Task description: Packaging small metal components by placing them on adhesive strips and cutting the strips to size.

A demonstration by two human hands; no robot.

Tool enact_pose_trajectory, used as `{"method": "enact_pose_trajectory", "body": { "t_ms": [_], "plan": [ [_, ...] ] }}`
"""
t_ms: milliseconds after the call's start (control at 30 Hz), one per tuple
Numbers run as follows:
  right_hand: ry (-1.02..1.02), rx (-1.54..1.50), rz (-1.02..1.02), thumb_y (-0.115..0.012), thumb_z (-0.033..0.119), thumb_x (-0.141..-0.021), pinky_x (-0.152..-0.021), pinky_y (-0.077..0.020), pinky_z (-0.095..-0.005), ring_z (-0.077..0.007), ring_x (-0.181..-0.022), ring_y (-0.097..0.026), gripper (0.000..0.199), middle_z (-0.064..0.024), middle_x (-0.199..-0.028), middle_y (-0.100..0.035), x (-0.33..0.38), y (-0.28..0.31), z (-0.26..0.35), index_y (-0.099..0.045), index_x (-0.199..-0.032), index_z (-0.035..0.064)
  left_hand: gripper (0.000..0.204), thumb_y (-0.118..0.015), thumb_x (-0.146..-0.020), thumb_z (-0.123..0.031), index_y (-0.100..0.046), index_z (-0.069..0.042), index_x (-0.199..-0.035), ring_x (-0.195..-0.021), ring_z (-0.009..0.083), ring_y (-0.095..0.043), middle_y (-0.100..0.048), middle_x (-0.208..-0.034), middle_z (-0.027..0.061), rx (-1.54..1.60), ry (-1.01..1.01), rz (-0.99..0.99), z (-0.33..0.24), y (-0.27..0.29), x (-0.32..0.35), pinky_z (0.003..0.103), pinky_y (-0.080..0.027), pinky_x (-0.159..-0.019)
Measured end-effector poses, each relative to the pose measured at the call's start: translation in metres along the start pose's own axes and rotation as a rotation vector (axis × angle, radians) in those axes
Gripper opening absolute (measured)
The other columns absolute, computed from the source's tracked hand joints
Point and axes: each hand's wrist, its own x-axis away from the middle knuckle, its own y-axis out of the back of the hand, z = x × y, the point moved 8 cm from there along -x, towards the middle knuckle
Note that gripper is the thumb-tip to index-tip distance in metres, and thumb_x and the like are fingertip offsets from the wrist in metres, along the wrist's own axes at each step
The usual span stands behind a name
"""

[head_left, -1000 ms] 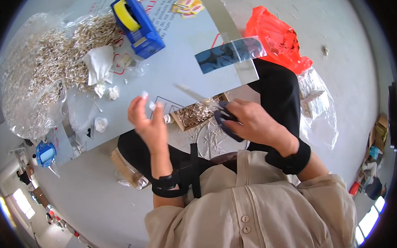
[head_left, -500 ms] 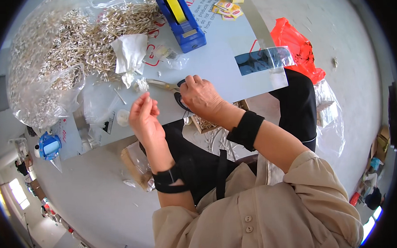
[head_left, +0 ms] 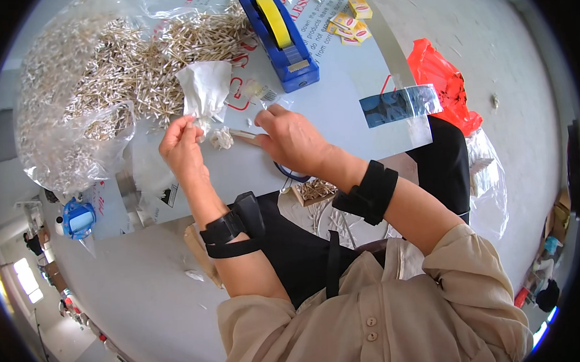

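My left hand (head_left: pixel 185 151) is raised over the table beside a white tissue (head_left: pixel 204 91), its fingertips pinched; what lies between them, if anything, is too small to make out. Just right of it sits a crumpled white wad (head_left: pixel 222 138). My right hand (head_left: pixel 295 141) hovers palm down over a pair of scissors (head_left: pixel 244 137), hiding their middle; a dark handle loop shows below the hand. Its fingers are curled in, and I cannot see what they hold. A small clear plastic packet (head_left: pixel 260 92) lies just beyond those fingers.
Loose cotton swabs (head_left: pixel 133 71) spill from a clear bag (head_left: pixel 36 126) at left. A blue tape dispenser (head_left: pixel 292 69) stands beyond my right hand, with yellow packets (head_left: pixel 348 31) farther right. A red plastic bag (head_left: pixel 441 80) hangs at the right edge; a swab-filled box (head_left: pixel 317 190) sits below the table.
My left hand has moved left and up to the tissue. My right hand has shifted off the scissors' handle loops toward the blades. The whole view has shifted slightly.
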Motion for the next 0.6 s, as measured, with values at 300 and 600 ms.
{"method": "enact_pose_trajectory", "body": {
  "t_ms": [300,600],
  "plan": [
    [0.166,0.129,-0.07,-0.066,0.01,-0.07,-0.073,-0.0506,-0.0388,-0.0309,-0.092,-0.057,0.037,-0.0125,-0.105,-0.052,-0.067,-0.027,0.019,-0.054,-0.105,0.0068,0.017,-0.054,-0.083,0.003,-0.064,0.0,-0.096,-0.061,0.007,-0.048,-0.057,-0.072,0.0014,-0.104,0.024,-0.047,0.013,0.019,0.012,0.021,-0.04,-0.059],
    [0.383,0.208,-0.213,-0.065,0.014,-0.07,-0.061,-0.0507,-0.0365,-0.0267,-0.084,-0.059,0.022,-0.008,-0.091,-0.052,-0.07,-0.035,0.03,-0.058,-0.09,0.0073,0.016,-0.055,-0.084,0.001,-0.064,-0.002,-0.096,-0.061,0.0056,-0.048,-0.055,-0.068,-0.0008,-0.145,-0.012,-0.053,0.038,0.022,0.033,0.02,-0.038,-0.055]
  ]
}}
